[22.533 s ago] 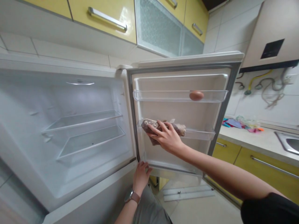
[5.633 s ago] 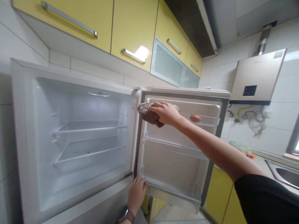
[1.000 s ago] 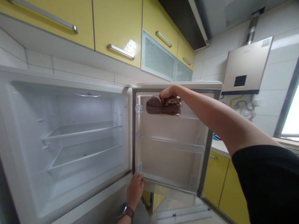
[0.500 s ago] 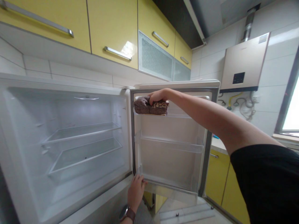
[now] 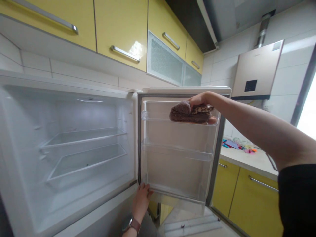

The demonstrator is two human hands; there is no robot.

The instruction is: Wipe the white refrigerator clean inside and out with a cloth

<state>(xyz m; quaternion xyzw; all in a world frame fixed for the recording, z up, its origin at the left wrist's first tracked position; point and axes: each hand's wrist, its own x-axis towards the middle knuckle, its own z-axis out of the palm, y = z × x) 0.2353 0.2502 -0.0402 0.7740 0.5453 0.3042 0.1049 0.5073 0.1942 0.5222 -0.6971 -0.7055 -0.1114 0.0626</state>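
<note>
My right hand [image 5: 198,100] grips a folded brown cloth [image 5: 182,113] with a patterned piece in its fold. Its fingers are closed round the fabric, which lies against the clear top shelf [image 5: 155,117] of the open refrigerator door [image 5: 177,174]. A fingertip shows below the cloth's right end. Low on the hinge side, my left hand [image 5: 141,199], with a watch on the wrist, has its fingers curled over the door's bottom corner by the lowest shelf.
The refrigerator compartment [image 5: 92,189] at left stands open, with two glass shelves [image 5: 86,161] inside. Yellow cupboards [image 5: 120,29] hang above. Behind the door, colourful items [image 5: 237,144] lie on a counter [image 5: 259,159]. A water heater [image 5: 259,70] is on the right wall.
My right hand has moved the brown cloth rightward along the door's top shelf, from its left end towards the right end. My left hand stays at the door's bottom corner.
</note>
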